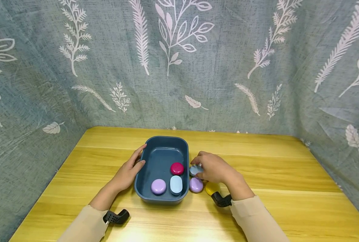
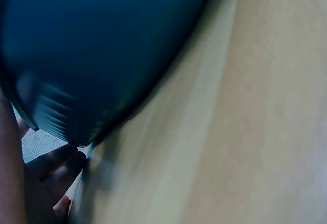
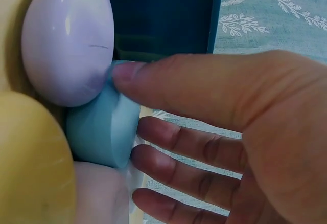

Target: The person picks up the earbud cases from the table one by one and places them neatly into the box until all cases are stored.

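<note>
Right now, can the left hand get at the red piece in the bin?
Probably yes. The left hand rests on the bin rim's outer left side, and the red piece lies uncovered inside toward the right wall. Nothing stands between them but the low rim.

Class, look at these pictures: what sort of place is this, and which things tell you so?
Probably a staged tabletop booth, not a lived-in room: leaf-print cloth curtains a wooden table on three sides, with only a blue bin and coloured pebble-like pieces.

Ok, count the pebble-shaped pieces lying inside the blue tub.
3, all at the near end of the blue tub: a magenta piece, a lilac piece and a light blue piece. Nothing seems hidden inside.
</note>
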The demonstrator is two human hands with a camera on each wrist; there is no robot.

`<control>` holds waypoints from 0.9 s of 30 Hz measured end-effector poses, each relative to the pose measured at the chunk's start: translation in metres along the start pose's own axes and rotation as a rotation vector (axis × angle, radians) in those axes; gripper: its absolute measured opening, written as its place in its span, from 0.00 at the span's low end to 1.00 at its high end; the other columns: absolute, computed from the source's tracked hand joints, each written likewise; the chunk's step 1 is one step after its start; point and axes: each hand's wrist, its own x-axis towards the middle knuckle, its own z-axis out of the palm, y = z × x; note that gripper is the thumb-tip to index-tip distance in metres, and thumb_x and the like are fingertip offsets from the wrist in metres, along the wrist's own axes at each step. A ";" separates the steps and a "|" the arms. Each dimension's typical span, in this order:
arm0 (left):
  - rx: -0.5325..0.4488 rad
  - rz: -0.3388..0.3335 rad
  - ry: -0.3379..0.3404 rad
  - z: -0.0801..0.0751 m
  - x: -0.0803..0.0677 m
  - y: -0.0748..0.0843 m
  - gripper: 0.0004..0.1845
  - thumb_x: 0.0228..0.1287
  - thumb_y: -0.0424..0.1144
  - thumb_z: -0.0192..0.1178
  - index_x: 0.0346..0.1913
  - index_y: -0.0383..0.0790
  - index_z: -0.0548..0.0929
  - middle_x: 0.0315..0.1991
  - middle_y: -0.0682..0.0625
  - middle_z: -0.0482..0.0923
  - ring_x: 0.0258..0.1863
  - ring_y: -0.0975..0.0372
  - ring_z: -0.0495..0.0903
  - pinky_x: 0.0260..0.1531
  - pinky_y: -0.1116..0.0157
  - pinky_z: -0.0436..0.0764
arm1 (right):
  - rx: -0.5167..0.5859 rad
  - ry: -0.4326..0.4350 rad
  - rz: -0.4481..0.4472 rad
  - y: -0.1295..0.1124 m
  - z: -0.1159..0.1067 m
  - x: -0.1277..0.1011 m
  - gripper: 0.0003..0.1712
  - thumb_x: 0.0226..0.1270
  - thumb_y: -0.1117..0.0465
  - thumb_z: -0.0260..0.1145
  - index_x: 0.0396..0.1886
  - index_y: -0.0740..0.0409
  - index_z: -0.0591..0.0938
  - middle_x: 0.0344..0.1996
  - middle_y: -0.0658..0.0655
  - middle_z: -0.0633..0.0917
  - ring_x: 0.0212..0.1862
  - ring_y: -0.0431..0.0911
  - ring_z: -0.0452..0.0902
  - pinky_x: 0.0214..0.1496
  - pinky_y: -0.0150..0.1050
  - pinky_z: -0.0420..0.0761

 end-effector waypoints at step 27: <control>-0.004 -0.001 0.004 0.000 0.001 -0.002 0.31 0.85 0.46 0.46 0.83 0.68 0.52 0.79 0.38 0.62 0.78 0.42 0.64 0.73 0.37 0.67 | -0.079 0.002 0.042 -0.011 0.004 0.004 0.20 0.60 0.60 0.78 0.52 0.53 0.89 0.48 0.53 0.85 0.48 0.49 0.80 0.55 0.47 0.82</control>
